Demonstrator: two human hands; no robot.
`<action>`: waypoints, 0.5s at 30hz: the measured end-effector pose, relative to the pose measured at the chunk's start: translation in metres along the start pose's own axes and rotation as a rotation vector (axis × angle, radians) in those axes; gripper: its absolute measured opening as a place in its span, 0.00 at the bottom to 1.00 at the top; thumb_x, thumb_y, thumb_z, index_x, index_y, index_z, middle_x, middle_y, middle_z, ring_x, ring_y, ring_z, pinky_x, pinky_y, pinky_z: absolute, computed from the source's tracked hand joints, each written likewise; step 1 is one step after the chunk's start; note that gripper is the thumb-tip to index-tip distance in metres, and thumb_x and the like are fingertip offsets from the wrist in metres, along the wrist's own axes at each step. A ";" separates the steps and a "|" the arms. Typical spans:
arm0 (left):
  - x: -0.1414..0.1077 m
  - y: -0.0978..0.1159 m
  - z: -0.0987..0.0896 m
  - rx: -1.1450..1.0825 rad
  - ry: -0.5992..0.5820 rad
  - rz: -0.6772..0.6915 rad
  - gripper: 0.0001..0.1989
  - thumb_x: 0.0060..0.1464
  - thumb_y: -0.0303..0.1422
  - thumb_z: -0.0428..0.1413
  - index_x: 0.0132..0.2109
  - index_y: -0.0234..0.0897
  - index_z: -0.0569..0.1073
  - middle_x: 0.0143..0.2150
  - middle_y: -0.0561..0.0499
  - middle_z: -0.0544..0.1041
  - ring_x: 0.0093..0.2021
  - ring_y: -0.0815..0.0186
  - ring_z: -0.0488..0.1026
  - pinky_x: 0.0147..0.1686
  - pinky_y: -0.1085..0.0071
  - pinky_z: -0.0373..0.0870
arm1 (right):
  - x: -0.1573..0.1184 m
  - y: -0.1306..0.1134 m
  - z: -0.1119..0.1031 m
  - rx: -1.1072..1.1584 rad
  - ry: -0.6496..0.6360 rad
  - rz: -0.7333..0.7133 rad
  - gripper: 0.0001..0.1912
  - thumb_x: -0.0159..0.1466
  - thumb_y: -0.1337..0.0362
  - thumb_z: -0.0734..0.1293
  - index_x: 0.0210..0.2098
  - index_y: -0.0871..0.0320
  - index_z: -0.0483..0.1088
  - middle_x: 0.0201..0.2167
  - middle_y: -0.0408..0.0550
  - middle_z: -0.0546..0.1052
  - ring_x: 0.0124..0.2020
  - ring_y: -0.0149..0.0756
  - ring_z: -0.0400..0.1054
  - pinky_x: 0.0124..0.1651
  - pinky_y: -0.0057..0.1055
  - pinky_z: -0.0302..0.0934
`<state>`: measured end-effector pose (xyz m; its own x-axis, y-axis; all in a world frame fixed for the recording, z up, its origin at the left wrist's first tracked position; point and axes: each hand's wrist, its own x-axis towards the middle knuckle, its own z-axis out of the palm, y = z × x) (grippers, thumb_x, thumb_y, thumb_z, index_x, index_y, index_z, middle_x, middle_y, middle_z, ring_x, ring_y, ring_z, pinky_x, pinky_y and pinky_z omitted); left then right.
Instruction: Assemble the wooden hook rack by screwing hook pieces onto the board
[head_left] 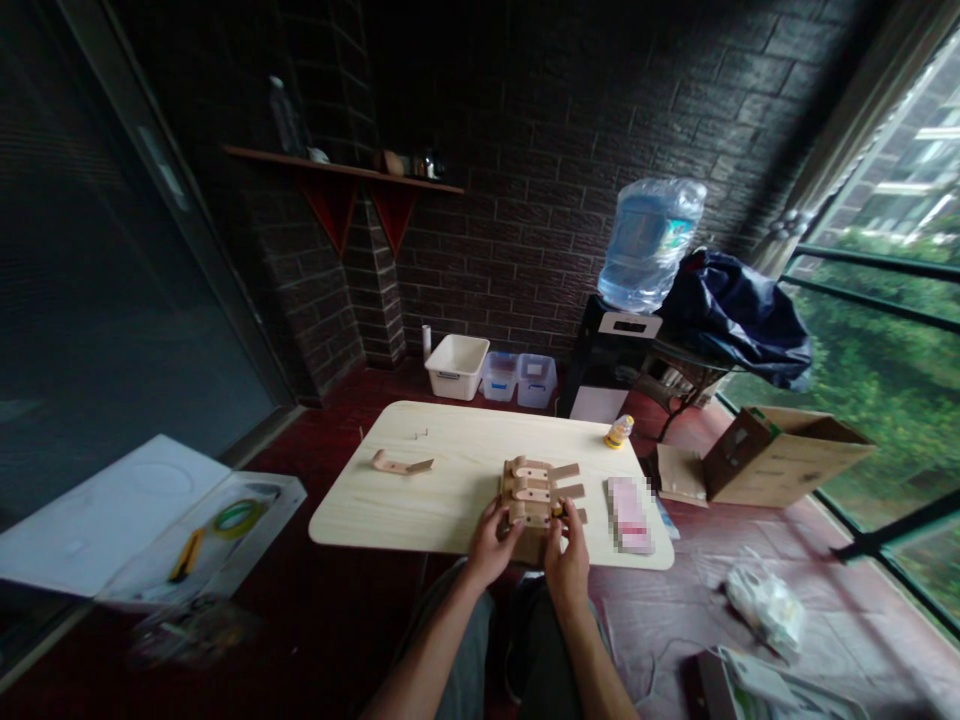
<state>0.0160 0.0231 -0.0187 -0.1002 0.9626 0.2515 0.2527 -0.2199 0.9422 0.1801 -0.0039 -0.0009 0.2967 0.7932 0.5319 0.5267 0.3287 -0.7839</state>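
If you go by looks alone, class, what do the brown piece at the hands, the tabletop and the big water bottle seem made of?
Brown piece: probably wood, smooth and matt, judging by its tan colour.
Tabletop: smooth, pale wood or wood-look laminate; faint grain shows.
Water bottle: likely plastic, shiny and crinkled-looking, since it is blue-tinted and see-through.

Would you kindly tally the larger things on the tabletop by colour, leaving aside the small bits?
Wood-brown: 2 (wooden assembly, loose curved piece)
Yellow and clear: 1 (small container)
Pink: 1 (blurred-out item)
Total: 4
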 end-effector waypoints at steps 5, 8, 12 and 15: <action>0.001 0.009 -0.002 -0.015 -0.015 0.001 0.19 0.58 0.47 0.62 0.51 0.43 0.79 0.66 0.42 0.73 0.67 0.52 0.69 0.69 0.53 0.64 | -0.002 0.002 0.001 -0.009 0.045 -0.027 0.28 0.74 0.55 0.59 0.70 0.59 0.60 0.51 0.61 0.80 0.47 0.45 0.77 0.49 0.44 0.73; 0.001 0.016 -0.005 -0.018 -0.018 -0.003 0.18 0.57 0.46 0.62 0.50 0.43 0.79 0.66 0.42 0.73 0.67 0.52 0.70 0.68 0.53 0.65 | -0.001 0.003 0.002 -0.009 0.101 -0.057 0.28 0.73 0.56 0.62 0.69 0.59 0.61 0.46 0.58 0.80 0.43 0.43 0.77 0.45 0.42 0.73; 0.001 0.024 -0.006 -0.020 -0.033 -0.006 0.17 0.57 0.46 0.62 0.49 0.43 0.79 0.65 0.43 0.74 0.65 0.53 0.71 0.67 0.55 0.67 | 0.001 0.006 0.004 -0.003 0.107 -0.104 0.26 0.73 0.56 0.62 0.67 0.58 0.63 0.46 0.56 0.80 0.40 0.41 0.76 0.43 0.40 0.73; 0.002 0.027 -0.006 -0.016 -0.047 -0.011 0.17 0.58 0.46 0.61 0.49 0.43 0.79 0.65 0.43 0.74 0.66 0.53 0.70 0.67 0.56 0.66 | -0.002 0.009 0.006 -0.002 0.127 -0.101 0.25 0.72 0.56 0.63 0.66 0.57 0.64 0.46 0.56 0.80 0.39 0.40 0.76 0.42 0.39 0.73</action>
<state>0.0166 0.0176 0.0087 -0.0575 0.9713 0.2309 0.2367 -0.2114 0.9483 0.1796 0.0007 -0.0105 0.3403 0.6851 0.6441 0.5606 0.4022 -0.7239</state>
